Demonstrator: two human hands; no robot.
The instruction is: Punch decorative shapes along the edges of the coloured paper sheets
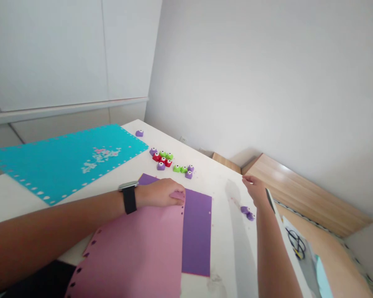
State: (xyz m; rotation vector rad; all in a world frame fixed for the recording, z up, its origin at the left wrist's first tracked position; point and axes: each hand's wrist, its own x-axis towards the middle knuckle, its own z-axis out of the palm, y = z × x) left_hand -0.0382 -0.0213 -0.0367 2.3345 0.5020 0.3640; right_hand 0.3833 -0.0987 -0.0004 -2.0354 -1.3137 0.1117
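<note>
My left hand [161, 193] rests on the top edge of a pink paper sheet [133, 252], with its fingers curled over the hole-punched rim. A black-strapped watch [129, 198] sits on that wrist. The pink sheet partly covers a purple paper sheet [197, 231]. My right hand [255, 189] hovers over the white table [224, 182] and holds nothing visible. Just below it lie two small purple craft punches [247, 212]. Further back stands a cluster of purple, red and green craft punches [169, 161].
A teal paper sheet [65, 159] with punched edges and scattered pale paper bits lies at the left, and a lone purple punch [139, 133] sits behind it. Right of the table are wooden boards [301, 192] and a white panel with black-handled scissors [296, 244].
</note>
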